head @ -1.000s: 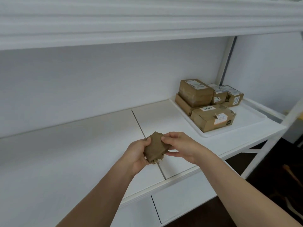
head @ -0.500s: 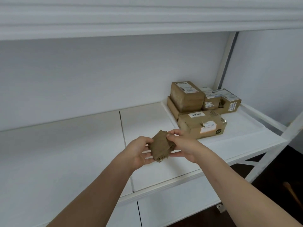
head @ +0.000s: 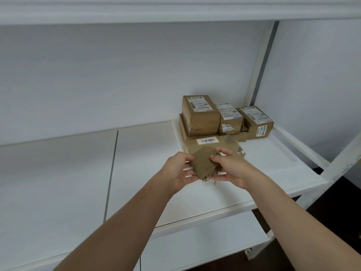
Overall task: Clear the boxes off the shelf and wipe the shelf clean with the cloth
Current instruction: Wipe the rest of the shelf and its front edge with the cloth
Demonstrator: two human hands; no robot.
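Both hands [head: 205,169] carried cloth [head: 203,163] closer toward boxes [head: 214,122].

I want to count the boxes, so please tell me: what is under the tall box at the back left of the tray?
Under the tall box lies a flat cardboard box, resting on the tray. Only its left side and front edge show; the rest is covered, so anything else below stays hidden.

Soft, even, dim daylight; faint shadows, slight overall blur, wide-angle edge bending.

A single head-worn camera looked forward and down from close range at the white shelf [head: 58,182], with cardboard boxes [head: 199,118] right of the frame's centre.
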